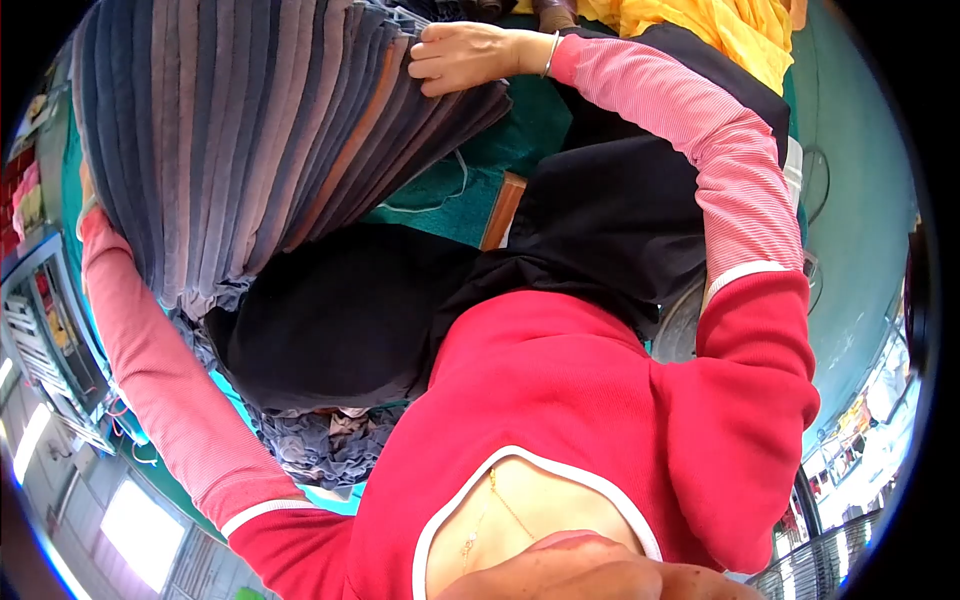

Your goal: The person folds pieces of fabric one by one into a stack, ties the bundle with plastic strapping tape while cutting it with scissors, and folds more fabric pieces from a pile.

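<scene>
A thick stack of folded cloth [230, 130] fills the upper left, its layers in dark blue, grey and mauve with one orange-brown layer. The layers stand side by side and fan out. At the stack's upper right edge, my right hand [458, 58] has its fingers curled against the last layers, a bangle on the wrist. Only a sliver of my left hand [88, 192] shows at the far left side of the stack. Its fingers are hidden behind the cloth.
Crumpled grey cloth [335, 445] lies in a heap below my black-clad leg [340, 310]. Yellow fabric [720, 35] is at the top right. A wooden edge [502, 210] and a green surface [435, 190] show between. A black wire grille [815, 565] stands lower right.
</scene>
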Demonstrator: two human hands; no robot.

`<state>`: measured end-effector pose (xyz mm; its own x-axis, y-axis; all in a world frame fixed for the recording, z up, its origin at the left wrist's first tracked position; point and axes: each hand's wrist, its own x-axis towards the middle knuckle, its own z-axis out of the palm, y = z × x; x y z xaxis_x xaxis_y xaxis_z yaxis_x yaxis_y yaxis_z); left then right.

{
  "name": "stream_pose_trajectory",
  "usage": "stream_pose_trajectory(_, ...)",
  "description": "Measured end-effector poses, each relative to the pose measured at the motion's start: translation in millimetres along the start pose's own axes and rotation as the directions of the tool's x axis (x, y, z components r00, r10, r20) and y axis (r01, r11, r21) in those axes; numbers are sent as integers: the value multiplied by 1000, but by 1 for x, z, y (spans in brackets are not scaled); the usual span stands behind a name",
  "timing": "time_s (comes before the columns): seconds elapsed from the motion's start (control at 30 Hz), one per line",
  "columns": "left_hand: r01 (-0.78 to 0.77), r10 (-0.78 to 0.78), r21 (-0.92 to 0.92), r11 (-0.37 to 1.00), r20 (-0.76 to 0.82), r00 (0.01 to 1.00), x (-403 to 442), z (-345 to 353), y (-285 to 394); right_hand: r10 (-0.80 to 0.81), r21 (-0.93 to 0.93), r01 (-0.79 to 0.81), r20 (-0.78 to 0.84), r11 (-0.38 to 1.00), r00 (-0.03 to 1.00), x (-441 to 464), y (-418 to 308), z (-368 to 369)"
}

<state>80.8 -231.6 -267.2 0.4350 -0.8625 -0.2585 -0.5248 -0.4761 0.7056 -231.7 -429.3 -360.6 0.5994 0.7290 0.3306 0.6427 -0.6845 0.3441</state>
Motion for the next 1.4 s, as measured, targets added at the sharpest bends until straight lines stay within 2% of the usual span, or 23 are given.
stream_pose_trajectory(0.2, -16, 15, 16, 1000, 18, 1000, 4, 8, 6, 123, 96, -126, 36, 987, 992, -16, -7, 3)
stream_pose_trajectory(0.23, -18, 18, 17, 1000, 17, 1000, 4, 8, 6, 126, 159, -131, 37, 979, 991, -18, -8, 1)
stream_pose_trajectory(0.43, -27, 27, 32, 999, 11, 1000, 0, 11, 12, 64, 26, -62, -64, 998, 996, -22, -5, 5)
stream_pose_trajectory(0.53, -35, 34, 46, 998, 19, 999, 1, 13, 17, 39, 43, -40, 35, 998, 999, -15, -11, 5)
stream_pose_trajectory(0.57, -39, 38, 48, 998, 24, 999, 2, 15, 19, 37, 34, -37, -16, 999, 999, -15, -14, 6)
stream_pose_trajectory(0.67, -55, 53, 53, 997, 34, 998, 5, 21, 25, 230, -58, -226, 53, 972, 972, -12, -31, 7)
stream_pose_trajectory(0.7, -61, 59, 55, 997, 37, 998, 6, 23, 27, 360, -54, -356, 111, 933, 926, -8, -43, 4)
stream_pose_trajectory(0.73, -68, 66, 58, 996, 40, 997, 8, 24, 30, 526, -68, -522, 132, 850, 840, -2, -60, -2)
stream_pose_trajectory(0.8, -88, 85, 64, 994, 51, 995, 14, 28, 37, 843, 30, -866, 218, 499, 493, 14, -102, 7)
stream_pose_trajectory(0.87, -115, 111, 71, 991, 64, 992, 21, 34, 51, 923, 212, -972, 345, 99, 169, 32, -133, -5)
stream_pose_trajectory(0.93, -133, 126, 80, 988, 83, 989, 25, 41, 62, 809, 385, -837, 577, -390, -112, 46, -142, -7)
stream_pose_trajectory(1.03, -157, 145, 105, 982, 111, 983, 30, 49, 78, 750, 498, -597, 592, -629, -297, 59, -147, 4)
stream_pose_trajectory(1.13, -183, 167, 125, 975, 130, 977, 37, 54, 91, 729, 592, -425, 570, -685, -381, 70, -142, 21)
stream_pose_trajectory(1.2, -200, 180, 135, 971, 144, 973, 40, 60, 102, 626, 688, -43, 629, -724, -460, 78, -138, 24)
stream_pose_trajectory(1.27, -216, 193, 143, 966, 160, 968, 43, 68, 112, 573, 716, 262, 683, -647, -454, 80, -140, 36)
stream_pose_trajectory(1.4, -245, 214, 153, 958, 193, 958, 52, 84, 123, 447, 638, 464, 766, -614, -461, 76, -150, 36)
